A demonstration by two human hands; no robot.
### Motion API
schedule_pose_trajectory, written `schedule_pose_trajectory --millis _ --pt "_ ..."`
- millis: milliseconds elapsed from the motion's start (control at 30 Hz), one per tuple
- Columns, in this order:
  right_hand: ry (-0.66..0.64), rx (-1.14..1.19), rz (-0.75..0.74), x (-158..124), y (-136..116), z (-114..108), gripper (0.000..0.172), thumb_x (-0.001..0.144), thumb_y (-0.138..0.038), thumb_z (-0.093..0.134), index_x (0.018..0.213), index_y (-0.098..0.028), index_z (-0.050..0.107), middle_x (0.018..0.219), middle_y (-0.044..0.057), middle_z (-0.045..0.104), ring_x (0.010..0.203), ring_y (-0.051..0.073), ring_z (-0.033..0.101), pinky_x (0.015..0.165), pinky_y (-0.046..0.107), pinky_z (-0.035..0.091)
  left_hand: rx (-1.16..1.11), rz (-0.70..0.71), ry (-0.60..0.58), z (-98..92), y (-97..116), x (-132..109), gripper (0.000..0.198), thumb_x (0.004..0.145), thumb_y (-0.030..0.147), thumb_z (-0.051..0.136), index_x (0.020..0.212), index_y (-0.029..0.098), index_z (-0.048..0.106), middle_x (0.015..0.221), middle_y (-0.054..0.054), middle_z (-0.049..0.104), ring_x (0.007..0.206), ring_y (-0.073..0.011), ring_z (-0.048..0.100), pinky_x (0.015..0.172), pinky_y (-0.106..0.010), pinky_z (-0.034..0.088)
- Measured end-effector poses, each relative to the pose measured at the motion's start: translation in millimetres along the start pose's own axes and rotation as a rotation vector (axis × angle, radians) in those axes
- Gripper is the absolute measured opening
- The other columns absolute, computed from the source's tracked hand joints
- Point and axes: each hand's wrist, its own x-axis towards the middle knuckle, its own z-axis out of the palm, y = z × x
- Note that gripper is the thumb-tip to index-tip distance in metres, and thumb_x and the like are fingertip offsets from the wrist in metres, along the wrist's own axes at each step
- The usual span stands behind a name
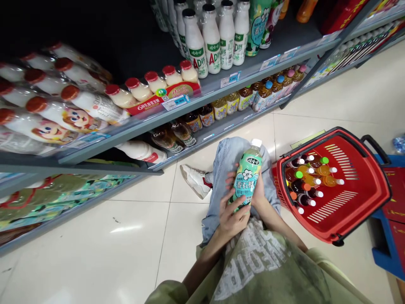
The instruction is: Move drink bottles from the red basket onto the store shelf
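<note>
A green drink bottle (248, 175) with a white cap and a flower on its label tilts upright in front of my lap. My left hand (233, 214) is closed around its lower part, fingers across the front of the label. My right hand (259, 190) grips the same bottle from the right and behind; its palm is partly hidden, and fingertips show at the bottle's left side. To the right, a red shopping basket (343, 211) holds several bottles (311, 179) with white, green and orange caps.
Ahead run grey store shelves (247, 67) with several white milk-drink bottles (195, 44), red-capped bottles (164, 78) and a lower row of juices (218, 109). Glossy floor tiles (136, 236) lie to the left. A blue stand (384, 240) is behind the basket.
</note>
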Motion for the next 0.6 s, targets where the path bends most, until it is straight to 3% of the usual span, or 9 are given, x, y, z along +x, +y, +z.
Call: schedule_pose_trajectory --millis 67,167,333,400,500,600 --pt "0.019 0.020 -0.010 -3 1 1 0.090 0.084 -0.090 0.022 0.118 -0.021 0.069 0.105 0.009 0.077 0.110 0.028 0.072 0.083 0.045 0.057 -0.031 -0.078 0.045 -1.5 0 1 0.046 0.072 0.017 0.082 0.112 0.028 0.064 0.117 -0.005 0.073 0.122 -0.0321 0.067 0.090 -0.051 0.063" --pt "0.046 0.036 -0.073 -4 4 4 0.083 0.081 -0.092 0.034 0.114 -0.026 0.071 0.112 0.011 0.076 0.117 0.030 0.068 0.091 0.050 0.057 -0.159 -0.256 0.132 -2.8 -3 0 0.052 0.078 0.033 0.079 0.124 0.023 0.058 0.127 -0.013 0.070 0.115 -0.0313 0.071 0.090 -0.049 0.062" --pt "-0.009 0.047 -0.125 -2 15 2 0.083 0.082 -0.091 0.036 0.121 -0.025 0.069 0.124 0.014 0.072 0.129 0.032 0.061 0.099 0.056 0.054 -0.435 -0.628 0.353 0.3 -8 -3 0.054 0.079 0.056 0.077 0.119 0.022 0.063 0.117 -0.011 0.071 0.112 -0.0313 0.070 0.093 -0.046 0.060" --pt "-0.061 0.040 -0.119 0 17 0 0.085 0.080 -0.092 0.039 0.124 -0.025 0.068 0.127 0.014 0.071 0.131 0.032 0.059 0.099 0.055 0.054 -0.497 -0.717 0.401 1.9 -10 -3 0.051 0.086 0.062 0.066 0.120 0.023 0.062 0.111 -0.009 0.071 0.098 -0.0278 0.073 0.082 -0.042 0.063" --pt "-0.135 -0.016 -0.097 1 16 -1 0.089 0.075 -0.095 0.044 0.125 -0.025 0.068 0.129 0.014 0.070 0.131 0.034 0.057 0.094 0.055 0.056 -0.614 -0.831 0.405 2.4 -10 -2 0.045 0.096 0.064 0.048 0.119 0.027 0.058 0.093 -0.004 0.070 0.061 -0.0187 0.068 0.058 -0.036 0.061" --pt "-0.154 -0.081 -0.059 1 15 2 0.091 0.072 -0.097 0.047 0.123 -0.026 0.070 0.125 0.013 0.072 0.127 0.036 0.059 0.089 0.054 0.057 -0.767 -0.947 0.400 -0.5 -9 -2 0.046 0.091 0.069 0.051 0.116 0.031 0.056 0.082 0.001 0.067 0.040 -0.0122 0.053 0.043 -0.030 0.052"
